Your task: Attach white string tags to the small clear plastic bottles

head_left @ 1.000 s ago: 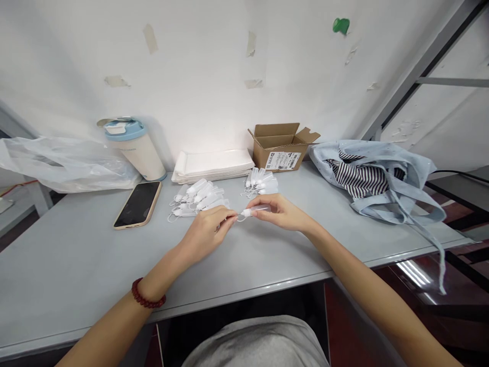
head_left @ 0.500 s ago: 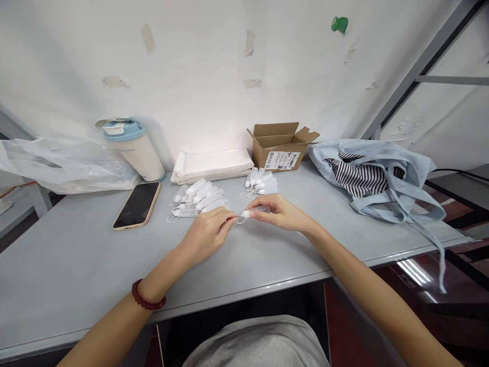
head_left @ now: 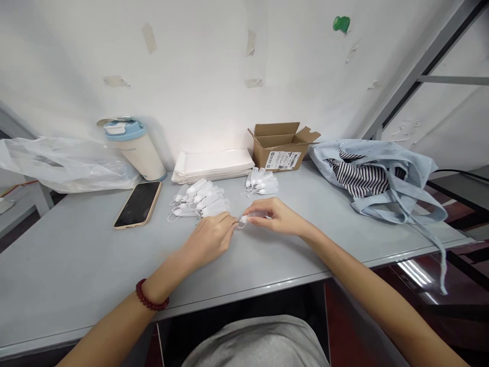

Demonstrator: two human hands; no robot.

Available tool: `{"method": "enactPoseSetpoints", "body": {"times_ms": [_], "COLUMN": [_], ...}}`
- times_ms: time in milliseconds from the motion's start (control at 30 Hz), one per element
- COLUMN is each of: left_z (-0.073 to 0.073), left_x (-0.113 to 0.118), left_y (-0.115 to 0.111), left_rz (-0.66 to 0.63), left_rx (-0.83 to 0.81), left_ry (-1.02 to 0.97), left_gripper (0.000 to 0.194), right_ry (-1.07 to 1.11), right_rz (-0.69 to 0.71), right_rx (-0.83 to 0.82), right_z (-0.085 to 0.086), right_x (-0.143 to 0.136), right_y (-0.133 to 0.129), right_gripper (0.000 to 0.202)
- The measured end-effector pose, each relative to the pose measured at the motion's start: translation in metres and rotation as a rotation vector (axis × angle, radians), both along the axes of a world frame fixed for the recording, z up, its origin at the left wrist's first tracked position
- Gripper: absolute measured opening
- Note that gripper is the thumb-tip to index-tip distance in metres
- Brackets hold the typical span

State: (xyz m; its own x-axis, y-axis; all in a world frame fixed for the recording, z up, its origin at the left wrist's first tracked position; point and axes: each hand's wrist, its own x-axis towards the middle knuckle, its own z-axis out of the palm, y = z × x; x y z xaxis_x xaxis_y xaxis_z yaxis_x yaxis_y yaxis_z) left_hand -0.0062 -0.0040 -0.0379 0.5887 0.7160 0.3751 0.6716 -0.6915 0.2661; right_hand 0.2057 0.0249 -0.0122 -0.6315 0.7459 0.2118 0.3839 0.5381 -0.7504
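Observation:
Between the thumb and fingers of my right hand [head_left: 275, 216] is a small translucent bottle [head_left: 256, 214], lying sideways with its white cap end toward the left. A thin white loop hangs below the cap. My left hand [head_left: 214, 234] is pinched at the cap end; what its fingertips hold is too small to make out. Behind my left hand lies a pile of similar bottles [head_left: 206, 196] with white loops. A smaller group of bottles [head_left: 263, 181] rests behind my right hand, in front of the cardboard box.
An open cardboard box [head_left: 280, 153] and a white stack [head_left: 216, 164] stand along the wall. Leftward are a phone [head_left: 138, 205], a tilted-looking cup [head_left: 137, 150] and a plastic bag [head_left: 72, 165]. A blue cloth bag [head_left: 376, 176] lies at the right, its strap over the table's edge.
Both hands have moved slightly down toward me with the bottle, and my left fingertips are closer to the cap. The piles look the same.

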Motion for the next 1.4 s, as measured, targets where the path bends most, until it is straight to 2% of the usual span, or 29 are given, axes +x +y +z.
{"method": "enactPoseSetpoints", "body": {"times_ms": [367, 467, 700, 900, 1067, 1400], "left_z": [-0.003, 0.0, 0.007, 0.002, -0.001, -0.002], "left_x": [-0.001, 0.0, 0.001, 0.002, 0.006, 0.007], "left_y": [0.002, 0.001, 0.0, -0.001, -0.005, -0.005], "left_rz": [0.012, 0.026, 0.045, 0.013, -0.022, 0.004], "left_rx": [-0.033, -0.022, 0.025, 0.042, 0.055, 0.042], "left_ry": [-0.006, -0.085, -0.21, -0.205, -0.22, -0.225], "left_gripper": [0.023, 0.02, 0.017, 0.018, 0.018, 0.018], "right_ry": [0.066, 0.098, 0.228, 0.204, 0.169, 0.174], "right_rz": [0.041, 0.011, -0.065, -0.059, 0.008, 0.021], "right_rx": [-0.064, -0.067, -0.201, -0.232, -0.247, -0.235], "right_z": [-0.009, -0.006, 0.004, -0.001, -0.004, -0.006], "right_x": [-0.004, -0.002, 0.004, 0.001, 0.003, 0.0], "right_y": [0.0, 0.001, 0.001, 0.0, 0.002, 0.002], "right_gripper": [0.022, 0.022, 0.019, 0.018, 0.018, 0.017]}}
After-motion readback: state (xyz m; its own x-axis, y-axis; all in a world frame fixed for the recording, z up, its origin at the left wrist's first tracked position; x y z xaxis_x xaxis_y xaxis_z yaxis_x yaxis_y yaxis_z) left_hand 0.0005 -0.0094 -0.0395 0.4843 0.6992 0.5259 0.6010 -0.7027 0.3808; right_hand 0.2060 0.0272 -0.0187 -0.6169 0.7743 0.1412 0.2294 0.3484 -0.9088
